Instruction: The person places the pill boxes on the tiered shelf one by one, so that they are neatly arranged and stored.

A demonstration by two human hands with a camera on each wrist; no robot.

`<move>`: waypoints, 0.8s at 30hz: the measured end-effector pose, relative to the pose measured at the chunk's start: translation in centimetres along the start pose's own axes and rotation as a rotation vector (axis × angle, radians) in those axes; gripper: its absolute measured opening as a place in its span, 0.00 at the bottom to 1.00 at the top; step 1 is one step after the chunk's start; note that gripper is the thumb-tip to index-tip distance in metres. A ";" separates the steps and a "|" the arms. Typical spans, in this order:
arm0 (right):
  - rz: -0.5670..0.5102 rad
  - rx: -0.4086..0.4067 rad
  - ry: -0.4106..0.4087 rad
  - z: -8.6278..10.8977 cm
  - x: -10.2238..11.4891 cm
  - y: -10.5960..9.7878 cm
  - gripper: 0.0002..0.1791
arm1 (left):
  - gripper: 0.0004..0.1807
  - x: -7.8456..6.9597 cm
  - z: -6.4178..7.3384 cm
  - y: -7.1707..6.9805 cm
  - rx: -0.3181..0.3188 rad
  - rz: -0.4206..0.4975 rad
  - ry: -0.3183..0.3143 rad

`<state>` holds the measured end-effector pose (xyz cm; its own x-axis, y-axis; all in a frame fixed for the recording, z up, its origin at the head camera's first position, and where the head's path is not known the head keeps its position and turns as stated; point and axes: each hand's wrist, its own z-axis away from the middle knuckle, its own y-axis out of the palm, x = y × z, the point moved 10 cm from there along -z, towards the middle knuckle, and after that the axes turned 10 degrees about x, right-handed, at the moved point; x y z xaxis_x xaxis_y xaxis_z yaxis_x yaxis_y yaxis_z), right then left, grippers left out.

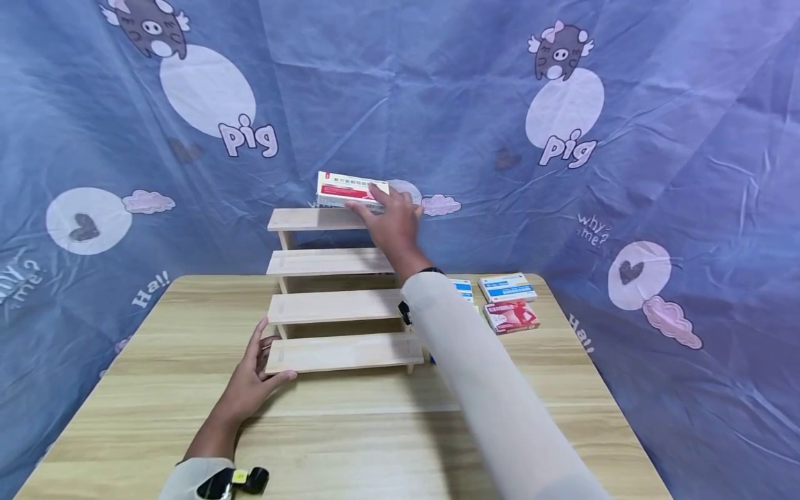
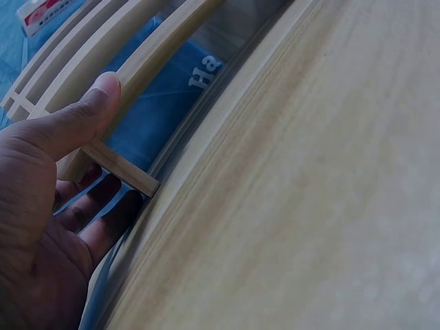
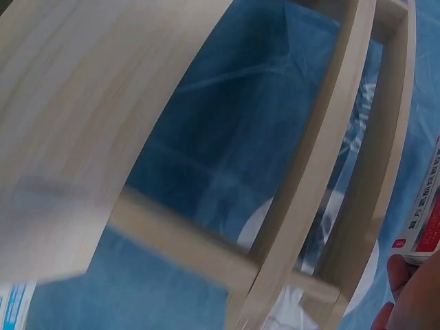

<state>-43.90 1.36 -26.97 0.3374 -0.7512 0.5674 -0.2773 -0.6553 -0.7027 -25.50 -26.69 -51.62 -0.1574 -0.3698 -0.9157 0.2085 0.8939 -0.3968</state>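
A pale wooden stepped rack (image 1: 342, 306) with several shelves stands on the table. My right hand (image 1: 395, 223) holds a white and red medicine box (image 1: 347, 189) at the level of the top shelf (image 1: 312, 219); whether the box touches that shelf I cannot tell. The box (image 3: 427, 213) also shows at the right edge of the right wrist view, with part of the right hand (image 3: 416, 295). At the rack's lower left end, my left hand (image 1: 250, 385) grips the lowest shelf. In the left wrist view its thumb (image 2: 96, 110) lies on the shelf and the fingers reach beneath.
Right of the rack lie a blue and white box (image 1: 507, 287) and a red box (image 1: 512, 317). Another blue and white box (image 1: 463, 289) is partly hidden behind my right sleeve (image 1: 481, 375). A blue printed cloth (image 1: 387, 83) hangs around the wooden table (image 1: 350, 444).
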 end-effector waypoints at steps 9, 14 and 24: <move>0.023 0.017 0.007 -0.8 1.9 1.8 0.38 | 0.68 -0.1 0.0 0.0 0.007 0.008 0.011; 0.094 0.016 -0.016 -0.4 3.0 2.8 0.38 | 0.67 0.0 0.1 0.1 0.011 0.016 0.014; 0.133 0.056 0.009 0.3 3.9 5.2 0.41 | 0.67 0.0 0.0 0.0 0.002 0.028 0.038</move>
<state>-43.79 -5.01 -28.52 0.2927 -0.8322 0.4710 -0.2685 -0.5443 -0.7948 -25.46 -26.72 -51.66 -0.1881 -0.3350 -0.9232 0.2148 0.9032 -0.3715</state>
